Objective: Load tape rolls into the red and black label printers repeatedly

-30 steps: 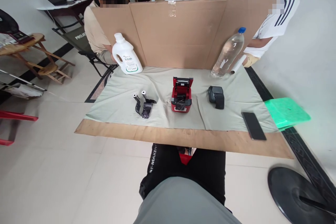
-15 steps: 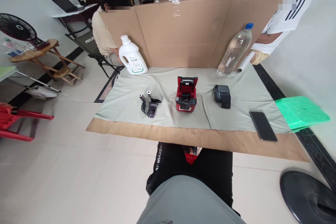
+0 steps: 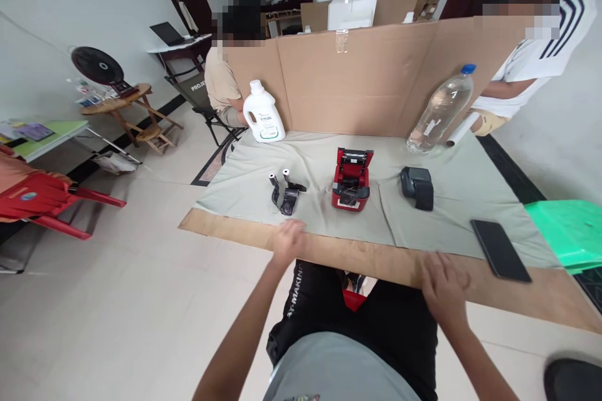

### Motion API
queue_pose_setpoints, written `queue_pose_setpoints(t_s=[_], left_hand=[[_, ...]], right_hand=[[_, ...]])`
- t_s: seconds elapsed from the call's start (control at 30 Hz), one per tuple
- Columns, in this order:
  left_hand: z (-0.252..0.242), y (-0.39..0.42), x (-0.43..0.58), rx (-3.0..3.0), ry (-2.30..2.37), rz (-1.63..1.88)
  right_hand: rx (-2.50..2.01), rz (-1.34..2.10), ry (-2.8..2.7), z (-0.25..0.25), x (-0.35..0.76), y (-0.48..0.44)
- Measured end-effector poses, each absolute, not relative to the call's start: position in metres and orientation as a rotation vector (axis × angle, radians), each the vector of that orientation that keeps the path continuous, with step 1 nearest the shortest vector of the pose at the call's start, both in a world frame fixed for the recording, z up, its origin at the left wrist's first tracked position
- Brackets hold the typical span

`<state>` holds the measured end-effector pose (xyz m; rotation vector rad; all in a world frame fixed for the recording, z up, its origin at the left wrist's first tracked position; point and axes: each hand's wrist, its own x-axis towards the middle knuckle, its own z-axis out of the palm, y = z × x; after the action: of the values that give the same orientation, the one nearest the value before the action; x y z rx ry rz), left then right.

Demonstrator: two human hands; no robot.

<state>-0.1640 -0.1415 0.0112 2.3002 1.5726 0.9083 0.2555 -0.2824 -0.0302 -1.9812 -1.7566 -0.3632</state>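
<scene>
Your left hand [image 3: 289, 241] at the table edge [image 3: 357, 253], grip too blurred to tell | your right hand [image 3: 444, 282] there too, fingers loosely spread | red printer [image 3: 351, 183] (lid up) beyond and between both, untouched | black ribbon [image 3: 290, 202] just past your left hand

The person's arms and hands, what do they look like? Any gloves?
The left hand and right hand wear no gloves. Both forearms are bare, with no sleeve, watch or bracelet showing. The hands are blurred, so I can't tell about rings.
</scene>
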Motion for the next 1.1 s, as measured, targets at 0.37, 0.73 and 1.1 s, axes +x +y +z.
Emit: queue_pose_setpoints(t_s=[0.37, 0.73, 1.1], left_hand=[[-0.027, -0.140, -0.132, 2.299, 1.420, 0.712], [-0.027, -0.141, -0.129, 2.390, 1.424, 0.657], [-0.029, -0.140, -0.128, 2.376, 1.433, 0.673]], right_hand=[[-1.963, -0.504, -1.809, -0.061, 0.237, -0.279], [-1.930, -0.525, -1.769, -0.064, 0.236, -0.277], [-1.941, -0.534, -1.746, -0.064, 0.235, -0.276]])
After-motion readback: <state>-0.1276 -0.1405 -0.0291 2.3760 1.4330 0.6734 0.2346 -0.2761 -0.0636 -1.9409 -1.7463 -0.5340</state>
